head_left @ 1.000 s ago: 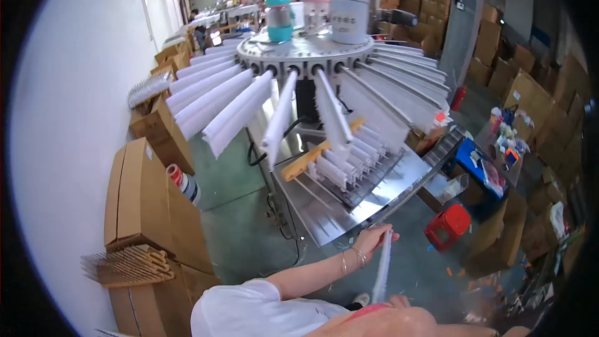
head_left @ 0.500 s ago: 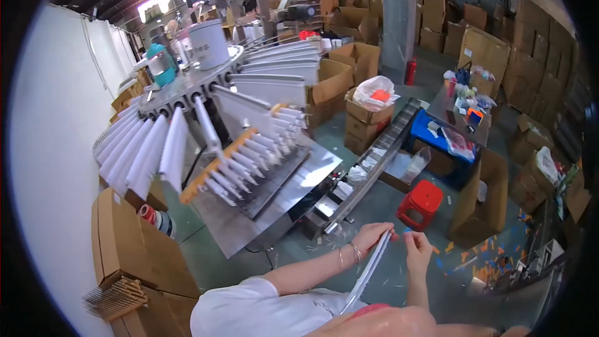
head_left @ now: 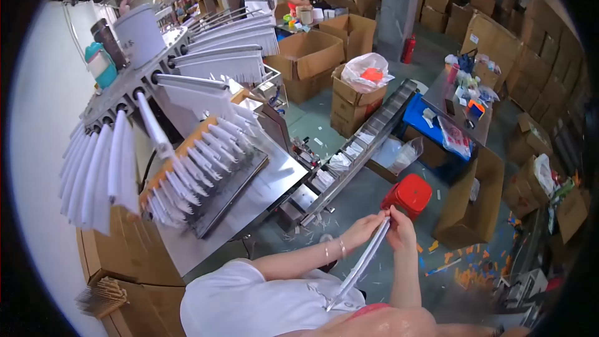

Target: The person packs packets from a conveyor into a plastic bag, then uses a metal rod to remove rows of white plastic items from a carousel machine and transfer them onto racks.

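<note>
A long, narrow white strip (head_left: 359, 268) slants from my fingers down to the front of my white shirt. My left hand (head_left: 365, 229), with bracelets at the wrist, pinches the strip near its upper end. Close beside it, my right hand (head_left: 401, 231) has its thumb and fingers closed on the tip of the same strip. The fingertips of both hands nearly meet there and partly cover that end.
To the left stands a rotary machine with hanging white sleeves (head_left: 125, 159) and a wooden rack (head_left: 187, 140) of white pieces. A conveyor (head_left: 362, 143), a red stool (head_left: 409, 193) and an open carton (head_left: 468, 212) lie beyond my hands. Another person (head_left: 268, 3) is at the back.
My right hand, apart from the strip before, has moved left to its upper end beside my left hand. The view has shifted, so the machine sits further left.
</note>
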Motion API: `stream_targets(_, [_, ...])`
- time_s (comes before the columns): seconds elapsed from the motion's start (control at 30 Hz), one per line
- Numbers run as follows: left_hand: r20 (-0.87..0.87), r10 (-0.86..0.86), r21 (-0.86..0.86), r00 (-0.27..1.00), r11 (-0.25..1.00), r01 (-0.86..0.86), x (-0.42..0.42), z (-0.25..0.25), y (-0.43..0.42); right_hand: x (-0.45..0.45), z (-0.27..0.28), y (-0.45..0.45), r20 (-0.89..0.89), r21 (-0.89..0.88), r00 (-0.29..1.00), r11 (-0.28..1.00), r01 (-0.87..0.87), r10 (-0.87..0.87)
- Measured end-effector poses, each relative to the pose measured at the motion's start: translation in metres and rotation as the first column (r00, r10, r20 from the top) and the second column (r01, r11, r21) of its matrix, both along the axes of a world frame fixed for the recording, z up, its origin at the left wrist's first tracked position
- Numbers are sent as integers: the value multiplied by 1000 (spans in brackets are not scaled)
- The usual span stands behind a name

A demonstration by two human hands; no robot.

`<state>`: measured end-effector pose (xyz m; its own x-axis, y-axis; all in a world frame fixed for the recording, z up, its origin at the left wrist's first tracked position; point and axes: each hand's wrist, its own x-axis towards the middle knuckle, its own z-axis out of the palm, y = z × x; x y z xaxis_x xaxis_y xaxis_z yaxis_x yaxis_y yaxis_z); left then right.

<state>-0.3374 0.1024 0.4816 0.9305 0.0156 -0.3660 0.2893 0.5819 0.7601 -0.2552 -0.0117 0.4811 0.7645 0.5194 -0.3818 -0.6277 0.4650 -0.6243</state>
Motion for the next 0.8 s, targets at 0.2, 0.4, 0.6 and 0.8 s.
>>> stream_targets(0.2, [-87,-367,731,926,608,310,-13,86,124,110,20,58,48,-22,980,982,-190,191])
stream_targets(0.4, [147,-546,576,824,725,378,-22,135,170,174,55,156,115,-52,932,939,-341,345])
stream_targets(0.6, [266,-287,604,920,794,74,-11,142,182,227,57,233,108,-61,824,831,-552,556])
stream_targets(0.8, [136,38,638,990,761,-117,43,145,177,307,83,282,254,-67,760,795,-603,598])
